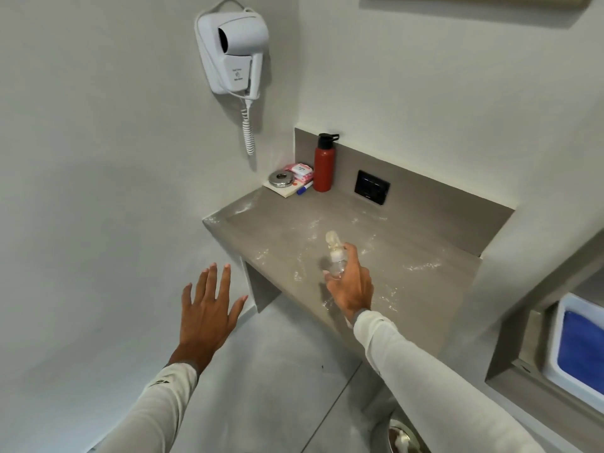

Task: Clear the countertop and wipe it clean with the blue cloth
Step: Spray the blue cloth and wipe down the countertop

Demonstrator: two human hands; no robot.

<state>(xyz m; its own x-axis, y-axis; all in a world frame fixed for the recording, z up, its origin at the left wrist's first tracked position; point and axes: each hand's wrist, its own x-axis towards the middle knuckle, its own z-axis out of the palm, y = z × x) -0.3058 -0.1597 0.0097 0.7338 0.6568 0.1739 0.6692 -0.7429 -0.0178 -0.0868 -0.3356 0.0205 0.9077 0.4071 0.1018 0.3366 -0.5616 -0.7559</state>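
Note:
My right hand (351,284) grips a clear spray bottle (336,255) over the grey countertop (434,289), which is streaked with white powder or droplets. My left hand (207,307) hovers open with its fingers spread, left of the counter's front corner, holding nothing. In the counter's back left corner stand a red bottle with a black cap (323,163), a pink packet (299,173), a round metal lid on a small pad (281,179) and a blue-tipped pen (304,190). A blue cloth (580,351) lies in a white tub (555,338) at the right edge.
A white hair dryer (233,52) with a coiled cord hangs on the left wall above the counter. A black socket plate (372,188) sits in the backsplash. A metal bin (402,436) stands on the floor under my right arm.

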